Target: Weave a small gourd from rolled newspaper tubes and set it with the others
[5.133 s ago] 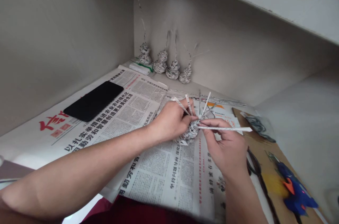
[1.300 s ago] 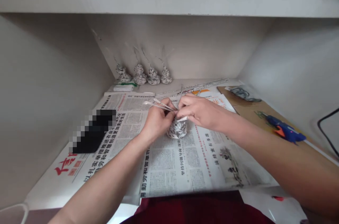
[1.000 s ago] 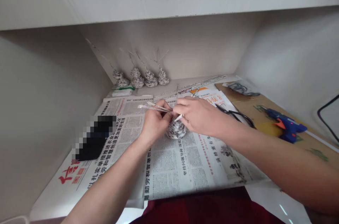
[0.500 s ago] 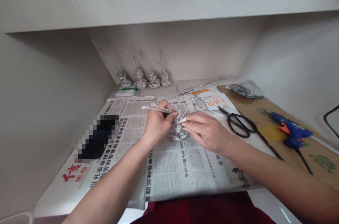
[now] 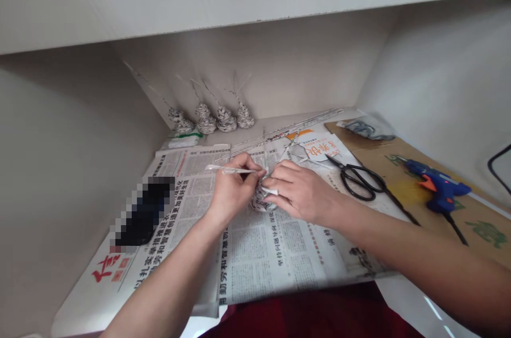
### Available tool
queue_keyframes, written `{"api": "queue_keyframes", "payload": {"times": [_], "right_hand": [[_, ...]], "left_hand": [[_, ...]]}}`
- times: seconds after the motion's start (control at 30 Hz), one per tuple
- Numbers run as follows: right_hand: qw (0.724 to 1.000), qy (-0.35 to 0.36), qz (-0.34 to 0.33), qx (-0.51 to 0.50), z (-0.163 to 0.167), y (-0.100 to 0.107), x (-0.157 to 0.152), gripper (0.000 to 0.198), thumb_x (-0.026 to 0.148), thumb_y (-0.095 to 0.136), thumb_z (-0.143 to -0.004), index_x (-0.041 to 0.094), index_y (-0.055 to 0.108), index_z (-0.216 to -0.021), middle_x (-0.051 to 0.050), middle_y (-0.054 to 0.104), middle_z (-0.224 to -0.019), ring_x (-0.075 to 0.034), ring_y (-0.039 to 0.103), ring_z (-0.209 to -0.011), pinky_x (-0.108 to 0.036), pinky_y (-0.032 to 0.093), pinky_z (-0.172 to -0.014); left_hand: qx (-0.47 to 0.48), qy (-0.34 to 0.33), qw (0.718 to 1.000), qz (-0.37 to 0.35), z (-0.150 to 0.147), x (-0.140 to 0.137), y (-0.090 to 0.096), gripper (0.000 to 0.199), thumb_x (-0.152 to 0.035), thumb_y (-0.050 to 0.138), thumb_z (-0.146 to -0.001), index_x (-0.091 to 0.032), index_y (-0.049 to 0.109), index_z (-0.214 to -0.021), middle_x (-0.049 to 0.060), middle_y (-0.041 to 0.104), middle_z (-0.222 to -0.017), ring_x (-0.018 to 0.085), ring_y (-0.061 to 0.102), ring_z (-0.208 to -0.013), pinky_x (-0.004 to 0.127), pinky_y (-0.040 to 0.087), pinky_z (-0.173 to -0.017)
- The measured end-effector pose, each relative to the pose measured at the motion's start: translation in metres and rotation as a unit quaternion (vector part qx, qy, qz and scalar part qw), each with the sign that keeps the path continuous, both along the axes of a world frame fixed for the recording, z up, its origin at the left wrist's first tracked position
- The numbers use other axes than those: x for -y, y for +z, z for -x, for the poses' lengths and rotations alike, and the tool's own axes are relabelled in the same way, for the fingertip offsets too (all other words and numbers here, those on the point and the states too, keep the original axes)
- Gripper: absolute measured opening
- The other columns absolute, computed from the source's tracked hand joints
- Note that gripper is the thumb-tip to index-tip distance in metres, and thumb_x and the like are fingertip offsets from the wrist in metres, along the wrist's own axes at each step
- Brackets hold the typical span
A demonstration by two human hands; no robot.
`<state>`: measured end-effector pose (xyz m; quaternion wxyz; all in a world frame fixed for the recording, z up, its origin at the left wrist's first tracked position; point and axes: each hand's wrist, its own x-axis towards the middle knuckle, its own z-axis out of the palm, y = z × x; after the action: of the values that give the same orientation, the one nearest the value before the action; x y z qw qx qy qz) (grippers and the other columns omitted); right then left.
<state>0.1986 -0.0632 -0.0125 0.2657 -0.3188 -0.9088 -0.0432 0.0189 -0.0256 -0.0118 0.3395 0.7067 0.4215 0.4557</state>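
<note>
A small woven gourd shape of rolled newspaper [image 5: 261, 202] stands on the newspaper sheets [image 5: 255, 269], mostly covered by my fingers. My left hand [image 5: 236, 183] is closed at its top left, pinching rolled paper strips [image 5: 225, 169] whose ends stick out to the left. Against the right side of the woven piece, my right hand [image 5: 301, 189] is closed on another paper strip [image 5: 270, 191], with a short white end showing between the fingers. More strips [image 5: 290, 147] rise from the piece behind my right hand.
Several finished woven gourds [image 5: 227, 120] line the back wall. Long paper strips [image 5: 307, 124] lie behind my hands. To the right are black scissors [image 5: 361, 181], a blue glue gun [image 5: 441, 186] on cardboard [image 5: 403, 178], and a plastic bag [image 5: 367, 129]. A pixelated dark object [image 5: 146, 210] lies left.
My right hand has moved left and closer over the woven piece, fingers more bent. The strips in my left hand lie flatter. The whole view has shifted slightly.
</note>
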Motion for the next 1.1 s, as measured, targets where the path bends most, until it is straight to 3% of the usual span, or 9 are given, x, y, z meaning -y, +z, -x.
{"api": "queue_keyframes", "payload": {"times": [0.2,0.4,0.5,0.63,0.8,1.1], "right_hand": [[0.997,-0.016,0.042,-0.068,-0.007,-0.010,0.001,0.026,0.032,0.051,-0.094,0.017,0.065,-0.111,-0.008,0.063,-0.092,-0.020,0.053,-0.087,-0.034,0.048,-0.079],[0.996,-0.056,0.057,0.046,0.005,0.011,-0.001,0.025,0.036,0.058,-0.090,0.014,0.065,-0.097,-0.009,0.065,-0.084,-0.023,0.056,-0.084,-0.036,0.047,-0.075],[0.990,-0.091,0.095,0.054,0.009,0.017,-0.002,0.027,0.038,0.062,-0.087,0.013,0.065,-0.098,-0.008,0.066,-0.078,-0.023,0.059,-0.077,-0.035,0.047,-0.068],[0.995,-0.051,0.077,-0.041,0.002,0.002,0.003,0.021,0.030,0.052,-0.094,0.016,0.067,-0.100,-0.005,0.067,-0.080,-0.019,0.060,-0.079,-0.033,0.048,-0.075],[0.988,-0.033,0.041,-0.144,-0.005,-0.022,0.011,0.027,0.024,0.052,-0.094,0.015,0.065,-0.116,-0.007,0.069,-0.087,-0.018,0.060,-0.084,-0.032,0.050,-0.079],[0.997,-0.060,0.043,-0.008,0.001,0.000,0.007,0.027,0.031,0.049,-0.096,0.015,0.067,-0.107,-0.008,0.067,-0.088,-0.020,0.058,-0.085,-0.035,0.049,-0.076]], "left_hand": [[0.001,0.005,1.000,0.016,0.003,-0.005,0.004,0.018,-0.019,0.066,-0.076,-0.018,0.051,-0.065,-0.001,0.060,-0.065,0.013,0.056,-0.064,0.024,0.043,-0.062],[0.001,0.008,1.000,0.006,0.001,-0.002,0.001,0.015,-0.017,0.065,-0.076,-0.018,0.054,-0.066,-0.001,0.062,-0.067,0.013,0.058,-0.066,0.024,0.044,-0.063],[0.007,-0.003,1.000,0.022,0.001,-0.002,0.002,0.014,-0.016,0.064,-0.076,-0.018,0.054,-0.066,-0.001,0.062,-0.066,0.013,0.058,-0.065,0.024,0.044,-0.063],[0.013,0.003,0.999,0.034,0.002,-0.005,0.005,0.017,-0.019,0.067,-0.076,-0.018,0.053,-0.066,-0.001,0.061,-0.065,0.013,0.056,-0.064,0.024,0.043,-0.061],[0.001,0.006,1.000,0.025,0.002,-0.005,0.005,0.017,-0.020,0.067,-0.076,-0.017,0.055,-0.066,0.000,0.062,-0.065,0.013,0.056,-0.063,0.024,0.042,-0.060],[-0.020,0.028,0.999,-0.019,0.003,-0.002,0.001,0.015,-0.020,0.067,-0.076,-0.018,0.055,-0.067,0.000,0.062,-0.067,0.013,0.055,-0.063,0.024,0.042,-0.059]]}}
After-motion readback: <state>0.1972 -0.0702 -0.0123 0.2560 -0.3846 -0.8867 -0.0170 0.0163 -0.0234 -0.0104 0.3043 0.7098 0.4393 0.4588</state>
